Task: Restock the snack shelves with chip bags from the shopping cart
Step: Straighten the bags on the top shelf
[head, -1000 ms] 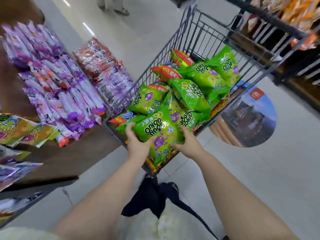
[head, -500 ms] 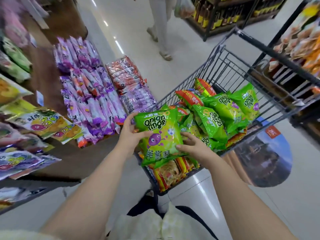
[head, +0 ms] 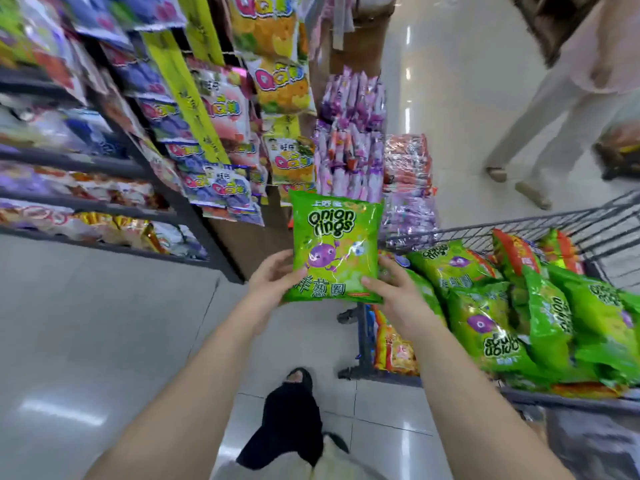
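The green onion rings bag [head: 334,249] had come up out of the shopping cart [head: 568,220] toward the snack shelves [head: 138,168]. The left hand [head: 273,282] and right hand [head: 394,292] each grasped a lower corner, holding it upright.

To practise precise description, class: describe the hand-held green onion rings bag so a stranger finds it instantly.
Find the wire shopping cart on the right, heaped with green bags. Just left of it, the left hand and right hand grip one onion rings bag by its lower corners. Alone among them it stands upright, clear of the pile, front label facing us.
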Available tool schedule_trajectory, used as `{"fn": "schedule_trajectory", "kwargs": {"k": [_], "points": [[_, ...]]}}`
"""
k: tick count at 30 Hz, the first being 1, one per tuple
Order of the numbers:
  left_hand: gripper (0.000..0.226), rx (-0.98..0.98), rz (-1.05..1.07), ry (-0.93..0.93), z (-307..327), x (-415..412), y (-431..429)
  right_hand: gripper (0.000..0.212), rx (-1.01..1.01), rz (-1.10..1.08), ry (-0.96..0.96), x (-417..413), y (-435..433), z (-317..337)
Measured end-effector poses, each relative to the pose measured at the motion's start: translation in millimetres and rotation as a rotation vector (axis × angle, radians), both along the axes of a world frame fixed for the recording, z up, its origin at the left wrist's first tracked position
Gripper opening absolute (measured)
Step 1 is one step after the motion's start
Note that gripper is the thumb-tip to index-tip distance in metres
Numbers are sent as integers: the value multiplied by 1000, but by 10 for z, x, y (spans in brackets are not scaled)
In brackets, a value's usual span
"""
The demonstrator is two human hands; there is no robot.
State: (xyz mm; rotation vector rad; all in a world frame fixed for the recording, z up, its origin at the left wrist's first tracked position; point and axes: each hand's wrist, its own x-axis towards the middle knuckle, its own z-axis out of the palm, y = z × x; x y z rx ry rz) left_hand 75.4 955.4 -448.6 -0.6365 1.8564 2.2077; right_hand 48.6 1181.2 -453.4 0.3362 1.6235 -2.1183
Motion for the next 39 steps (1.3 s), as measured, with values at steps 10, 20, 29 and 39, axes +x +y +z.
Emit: {"fn": "schedule_trajectory", "kwargs": {"k": [10,20,29,39], "points": [[26,58,480,89,314,860,-1900,47,-25,309,122,45,-2305,407],[37,-104,707,277,990,1260,-4772,38,-60,455,327,150,-5488,1057],[43,-315,792,432,1892,1013,-6936,40,-140,435,548,-131,-7805,1927],[42,-552,842,564,3021,27,-8911,40,-228,430,794,-1240,-9846,2922]]}}
